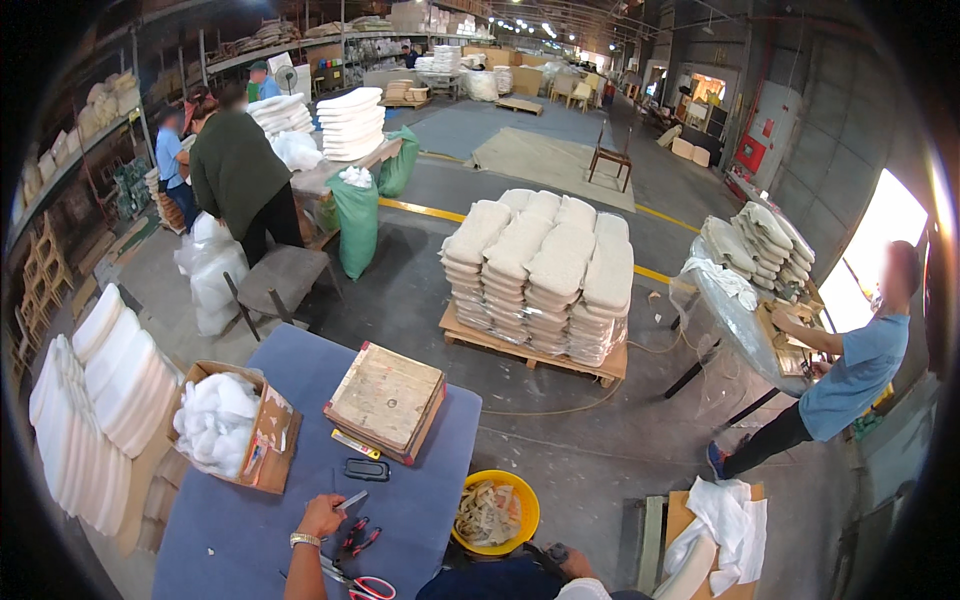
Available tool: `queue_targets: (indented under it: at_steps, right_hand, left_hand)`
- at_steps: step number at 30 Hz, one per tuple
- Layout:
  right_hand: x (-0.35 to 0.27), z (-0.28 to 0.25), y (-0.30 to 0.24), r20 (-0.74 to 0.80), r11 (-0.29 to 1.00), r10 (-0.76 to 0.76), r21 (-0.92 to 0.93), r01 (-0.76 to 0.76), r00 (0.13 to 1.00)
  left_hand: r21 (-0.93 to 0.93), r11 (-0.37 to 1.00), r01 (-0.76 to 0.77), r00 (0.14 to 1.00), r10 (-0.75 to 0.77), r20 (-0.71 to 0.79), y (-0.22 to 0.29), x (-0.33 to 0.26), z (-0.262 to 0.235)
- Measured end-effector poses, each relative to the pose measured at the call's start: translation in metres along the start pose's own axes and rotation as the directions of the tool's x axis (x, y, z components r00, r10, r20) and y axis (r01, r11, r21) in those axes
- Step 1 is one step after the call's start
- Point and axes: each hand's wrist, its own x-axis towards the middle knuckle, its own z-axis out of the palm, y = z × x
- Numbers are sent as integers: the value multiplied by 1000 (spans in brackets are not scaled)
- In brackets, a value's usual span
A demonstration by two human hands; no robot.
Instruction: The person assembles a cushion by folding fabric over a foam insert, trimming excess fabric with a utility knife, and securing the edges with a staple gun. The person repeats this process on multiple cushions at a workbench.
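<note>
My left hand, a watch on its wrist, is closed on a thin silver-grey tool over the blue-covered table. Its exact kind is too small to make out. Beside that hand lie red-and-black pliers; nearer me are scissors with red handles. A black oblong case and a yellow-and-black strip-shaped item rest farther up, by a worn wooden block. My right hand is low beside my lap, next to something dark; its fingers are partly hidden.
A cardboard box of white stuffing stands on the table's left. A yellow basin of scraps is right of the table. Ahead, stacked cushions fill a pallet. A person works at a round table; others stand back left.
</note>
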Motion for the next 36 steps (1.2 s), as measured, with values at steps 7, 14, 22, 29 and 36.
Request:
queue_targets:
  at_steps: [7, 14, 22, 29, 36]
  right_hand:
    - [-2, -10, -35, 7, 995, -44, -88, 45, 999]
    - [14, -17, -21, -114, 988, -154, -33, 151, 982]
    - [43, -54, -62, -254, 896, -385, 128, 426, 887]
    - [-46, -126, -196, -40, 609, -683, 520, 599, 729]
    - [-58, -150, -177, 66, 230, -911, 900, 371, 406]
  left_hand:
    - [73, 988, 136, 985, -127, -120, 5, -31, -27]
    - [342, 940, 8, 939, 110, -325, 38, -71, -69]
    - [-178, 965, -195, 785, 45, -618, 110, -135, -96]
    - [-532, 675, -511, 827, 216, -520, 235, -151, -21]
    - [-575, 449, -684, 727, 480, -491, 323, -199, 38]
